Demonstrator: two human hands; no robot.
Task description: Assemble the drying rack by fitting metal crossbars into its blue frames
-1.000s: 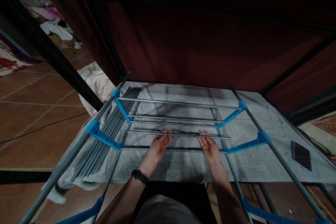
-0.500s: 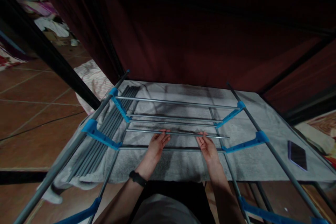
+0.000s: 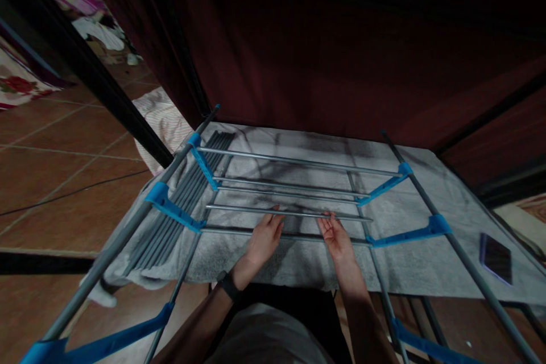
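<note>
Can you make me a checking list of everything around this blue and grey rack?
Surface: grey towel spread on the tiled floor, under the rack.
Job's things: loose metal rod resting on the fingers; rack of grey tubes and blue brackets; bundle of spare rods on its left.
Clutter: phone on the towel, right; striped cloth on the floor.
Hands: left hand and right hand palm up, open, touching the rod.
Cables: thin dark line on the tiles; cannot tell if cable.
Surroundings: dark red wall behind; scattered clothes far left.

Drying rack (image 3: 174, 214) runs past the bottom edge.
</note>
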